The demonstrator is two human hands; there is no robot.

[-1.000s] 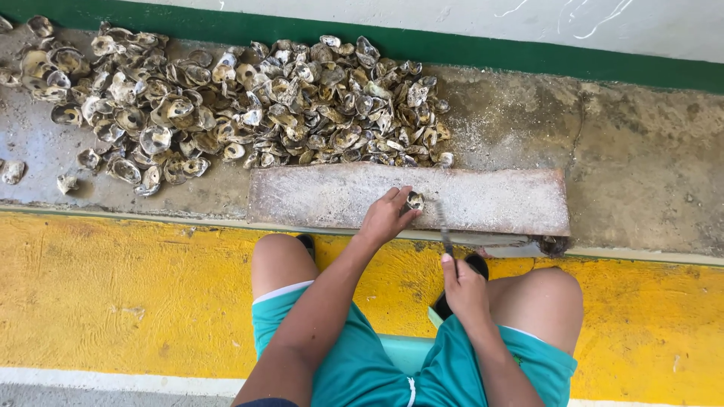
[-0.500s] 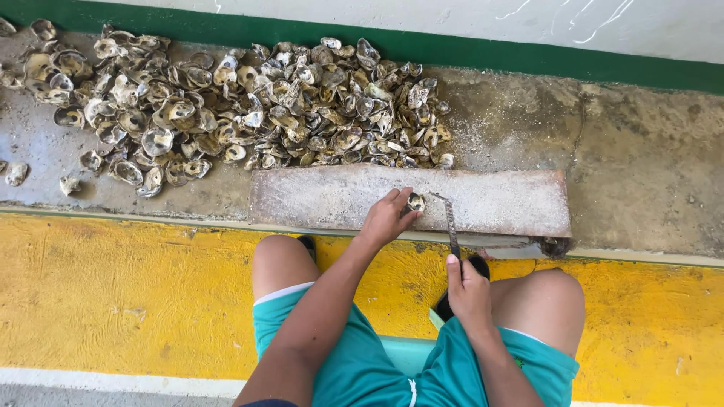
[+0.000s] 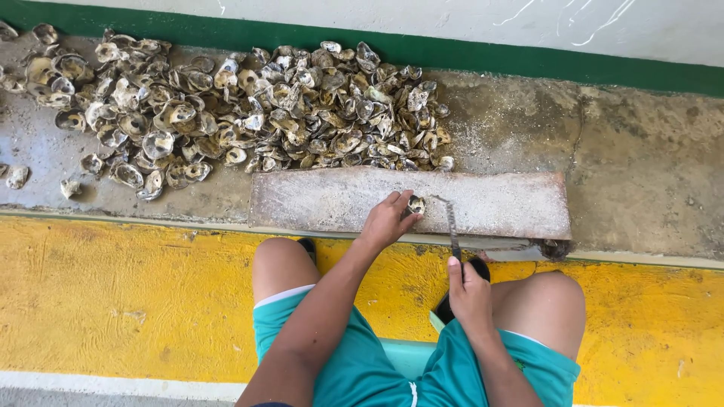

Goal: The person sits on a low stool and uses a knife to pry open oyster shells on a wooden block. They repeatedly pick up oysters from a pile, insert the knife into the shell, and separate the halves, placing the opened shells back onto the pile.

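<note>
My left hand (image 3: 386,220) rests on a long grey plank (image 3: 317,200) and pinches a small oyster shell (image 3: 415,204) against it. My right hand (image 3: 469,288) is closed round the handle of a thin metal knife (image 3: 452,220), whose blade points up toward the shell, its hooked tip just right of it. Both hands sit between my bare knees, above teal shorts.
A big heap of several oyster shells (image 3: 226,113) covers the concrete behind the plank, from the far left to the middle. A green-painted band (image 3: 528,64) runs along the wall. Yellow-painted floor (image 3: 113,294) lies below the concrete edge.
The knife has swung up from beside my right knee until its tip reaches the shell held on the plank. My left hand stayed in place.
</note>
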